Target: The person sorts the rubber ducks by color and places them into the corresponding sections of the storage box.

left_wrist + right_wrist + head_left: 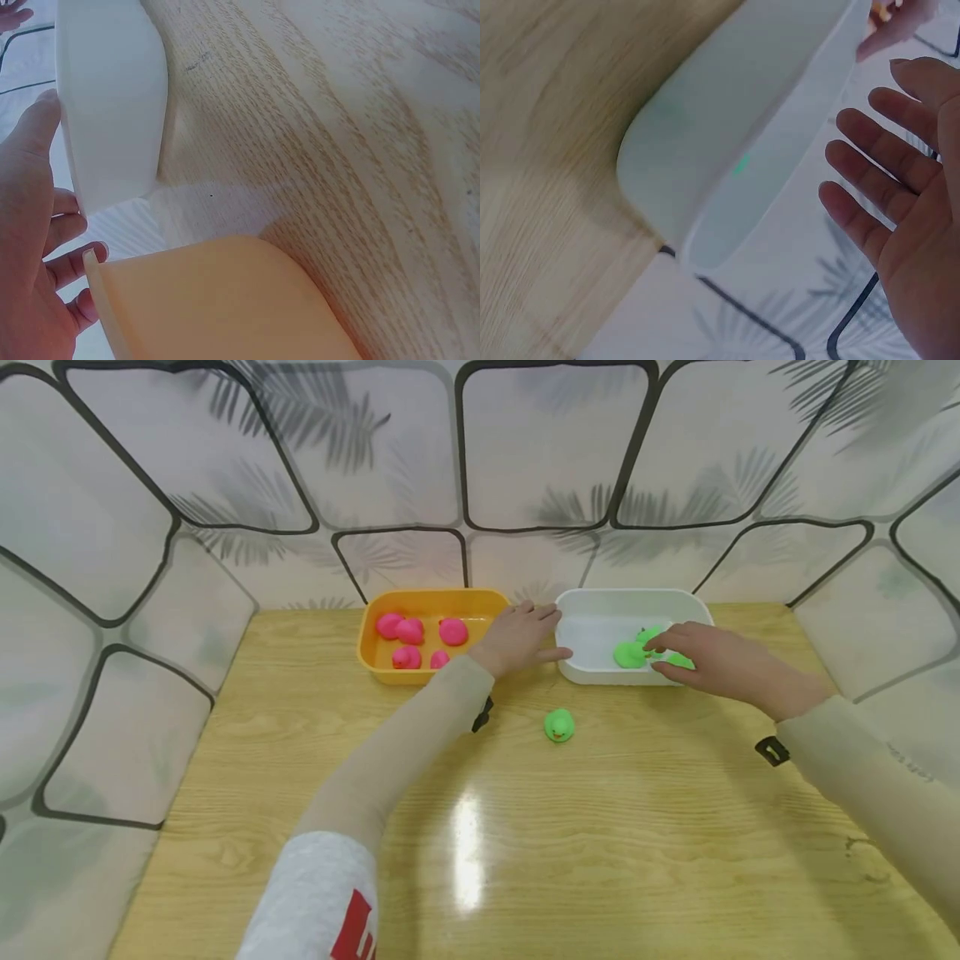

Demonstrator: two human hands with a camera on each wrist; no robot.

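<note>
An orange bin (pixel 429 602) holds several pink toy ducks (pixel 411 631). To its right, a white bin (pixel 592 639) holds green toy ducks (pixel 630 654). One more green duck (pixel 558 725) stands alone on the wooden table (pixel 600 827), in front of the gap between the bins. My left hand (pixel 543 631) lies flat with straight fingers across that gap, touching the orange bin's right rim (pixel 225 300) and the white bin's left wall (pixel 112 105). My right hand (pixel 660 652) hovers over the white bin (pixel 750 127), fingers (pixel 862 180) spread and straight, palm empty, just above the green ducks.
Grey leaf-patterned panels with black frames (pixel 390 460) close the table in at the back and on both sides. Both bins stand against the far edge. A glare patch (pixel 467 852) shines on the near tabletop.
</note>
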